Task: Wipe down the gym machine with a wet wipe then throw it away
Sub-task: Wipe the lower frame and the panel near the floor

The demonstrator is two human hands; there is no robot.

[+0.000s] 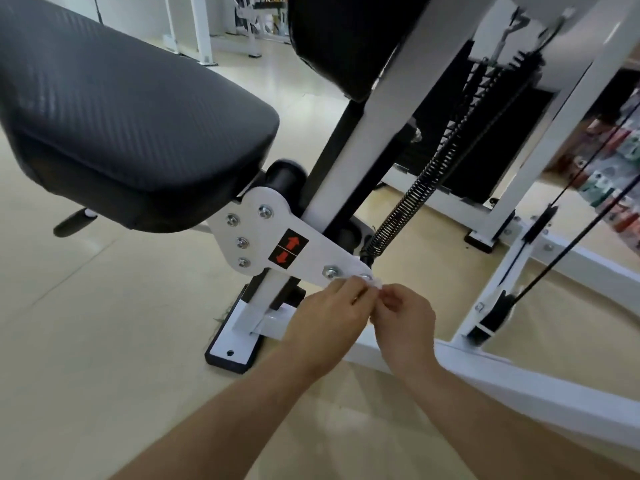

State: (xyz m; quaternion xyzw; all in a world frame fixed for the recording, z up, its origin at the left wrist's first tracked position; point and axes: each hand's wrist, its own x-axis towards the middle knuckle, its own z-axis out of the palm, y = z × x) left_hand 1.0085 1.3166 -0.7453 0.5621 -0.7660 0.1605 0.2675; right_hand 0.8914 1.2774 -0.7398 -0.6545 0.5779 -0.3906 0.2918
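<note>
Risk: left hand and right hand both pinch the small wet wipe at the bracket tip, where bolt or spring could snag and tear it.

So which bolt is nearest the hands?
The bolt at the plate's tip, half under the wipe the left hand and right hand pinch; the rest sit further left.

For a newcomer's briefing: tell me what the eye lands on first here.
The big black textured padded seat fills the upper left. Below it, at centre, the white metal bracket plate with its black sticker of red arrows stands out. At the plate's lower tip, the left hand and right hand pinch a small white wet wipe between them, beside the black coiled spring.
</note>
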